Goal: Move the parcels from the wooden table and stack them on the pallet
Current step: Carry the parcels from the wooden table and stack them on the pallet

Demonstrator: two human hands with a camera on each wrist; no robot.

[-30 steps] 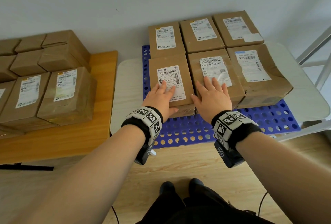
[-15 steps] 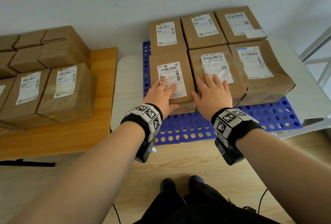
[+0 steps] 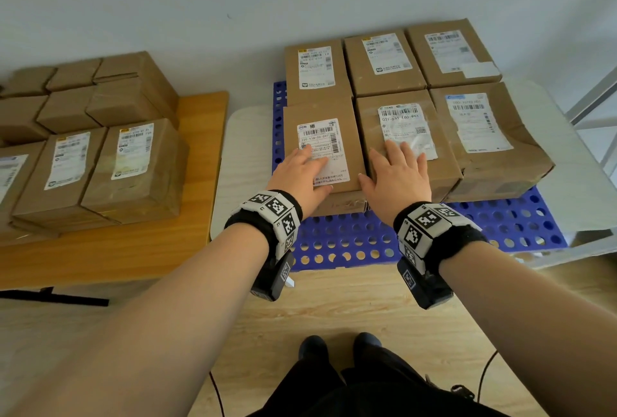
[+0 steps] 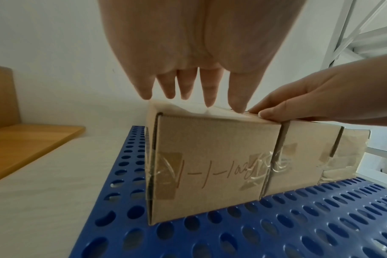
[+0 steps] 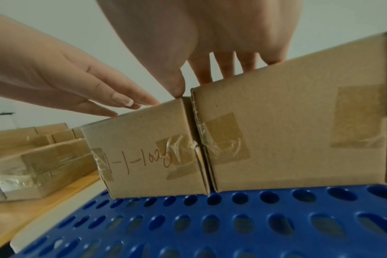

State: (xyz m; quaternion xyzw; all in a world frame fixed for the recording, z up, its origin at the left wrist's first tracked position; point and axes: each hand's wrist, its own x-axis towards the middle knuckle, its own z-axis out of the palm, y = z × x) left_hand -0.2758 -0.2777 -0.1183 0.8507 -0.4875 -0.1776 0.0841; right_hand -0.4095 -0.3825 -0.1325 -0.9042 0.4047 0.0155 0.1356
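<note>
Several brown cardboard parcels with white labels sit in two rows on the blue perforated pallet (image 3: 350, 239). My left hand (image 3: 300, 173) lies flat, fingers straight, on top of the front-left parcel (image 3: 320, 129) (image 4: 212, 160) (image 5: 144, 153). Beside it, my right hand (image 3: 400, 173) rests flat on the front-middle parcel (image 3: 410, 136) (image 5: 298, 125), its thumb at the seam between the two boxes. More parcels (image 3: 133, 166) stand stacked on the wooden table (image 3: 117, 249) to the left.
The pallet lies on a white round-cornered table (image 3: 243, 136) against the wall. A bare strip of pallet shows in front of the parcels. A white metal frame (image 3: 597, 99) stands at the right. My shoes (image 3: 337, 346) are on the wooden floor below.
Both hands have stayed flat on the two front parcels. Only the head view has shifted slightly; the parcels have not visibly moved.
</note>
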